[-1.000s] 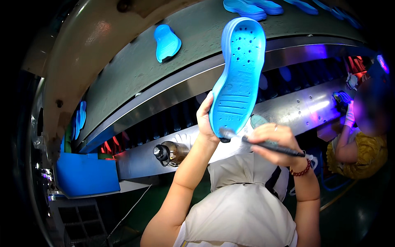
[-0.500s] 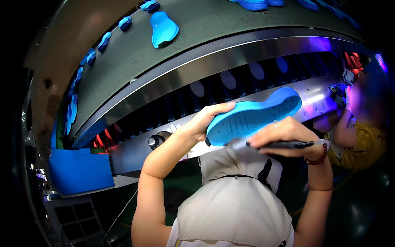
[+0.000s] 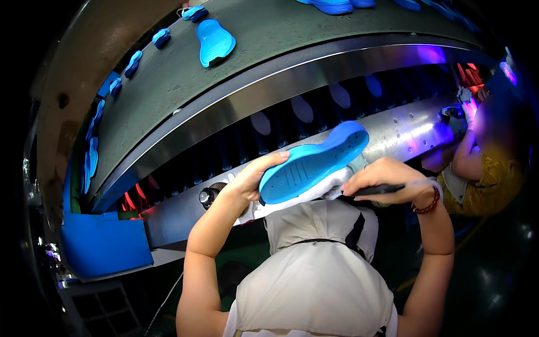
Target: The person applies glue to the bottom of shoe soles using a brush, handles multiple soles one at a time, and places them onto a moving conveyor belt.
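**A gap has opened**

Before the wide green belt, in the air by the metal desk, is the blue sole, left hand clamped on its near end. The right hand, closed around a slim dark tool, has drawn away; contact seems interrupted.

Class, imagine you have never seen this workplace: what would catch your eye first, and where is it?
The bright blue shoe sole stands out first, tilted near the middle, its lower-left end held in the left hand. Just right of it, the right hand holds a dark, pen-like tool. At the upper left, another blue piece lies on the dark green belt, while purple light glows toward the upper right.
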The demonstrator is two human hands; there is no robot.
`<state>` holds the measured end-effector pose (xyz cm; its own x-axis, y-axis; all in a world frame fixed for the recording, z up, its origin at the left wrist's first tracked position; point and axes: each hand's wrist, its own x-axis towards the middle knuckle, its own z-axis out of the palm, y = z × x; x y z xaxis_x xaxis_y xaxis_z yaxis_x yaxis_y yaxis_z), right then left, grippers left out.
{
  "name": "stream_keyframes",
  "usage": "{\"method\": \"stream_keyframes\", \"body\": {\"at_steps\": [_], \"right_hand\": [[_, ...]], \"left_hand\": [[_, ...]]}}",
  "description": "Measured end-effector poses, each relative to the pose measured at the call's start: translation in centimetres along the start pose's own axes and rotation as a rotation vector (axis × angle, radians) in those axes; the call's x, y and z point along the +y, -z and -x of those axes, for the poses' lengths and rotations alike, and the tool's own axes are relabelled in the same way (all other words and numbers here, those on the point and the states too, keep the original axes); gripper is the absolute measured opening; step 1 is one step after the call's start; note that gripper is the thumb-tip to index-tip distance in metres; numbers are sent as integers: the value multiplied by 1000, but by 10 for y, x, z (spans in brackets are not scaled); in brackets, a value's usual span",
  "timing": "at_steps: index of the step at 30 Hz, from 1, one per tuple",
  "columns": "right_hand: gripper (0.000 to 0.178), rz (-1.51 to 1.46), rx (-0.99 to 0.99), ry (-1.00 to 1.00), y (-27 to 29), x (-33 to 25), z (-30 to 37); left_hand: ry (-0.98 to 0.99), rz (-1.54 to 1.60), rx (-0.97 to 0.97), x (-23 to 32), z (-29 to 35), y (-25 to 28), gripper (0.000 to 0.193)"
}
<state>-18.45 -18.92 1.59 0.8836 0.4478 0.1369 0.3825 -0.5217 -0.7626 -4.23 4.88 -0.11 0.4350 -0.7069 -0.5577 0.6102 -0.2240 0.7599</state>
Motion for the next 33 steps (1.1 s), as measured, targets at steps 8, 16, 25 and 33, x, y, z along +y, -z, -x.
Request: {"method": "stream_keyframes", "body": {"at_steps": [8, 16, 25, 33], "right_hand": [[23, 2, 3, -278, -16, 5, 4], [17, -361, 446, -312, -59, 9, -52], [26, -649, 572, -477, -72, 34, -73], [25, -629, 781, -516, -70, 67, -74]], "left_hand": [[-45, 44, -37, -15, -7, 19, 56], [-117, 54, -134, -38, -31, 7, 35], [-123, 193, -64, -70, -45, 18, 46], [-124, 289, 39, -73, -39, 26, 43]]}}
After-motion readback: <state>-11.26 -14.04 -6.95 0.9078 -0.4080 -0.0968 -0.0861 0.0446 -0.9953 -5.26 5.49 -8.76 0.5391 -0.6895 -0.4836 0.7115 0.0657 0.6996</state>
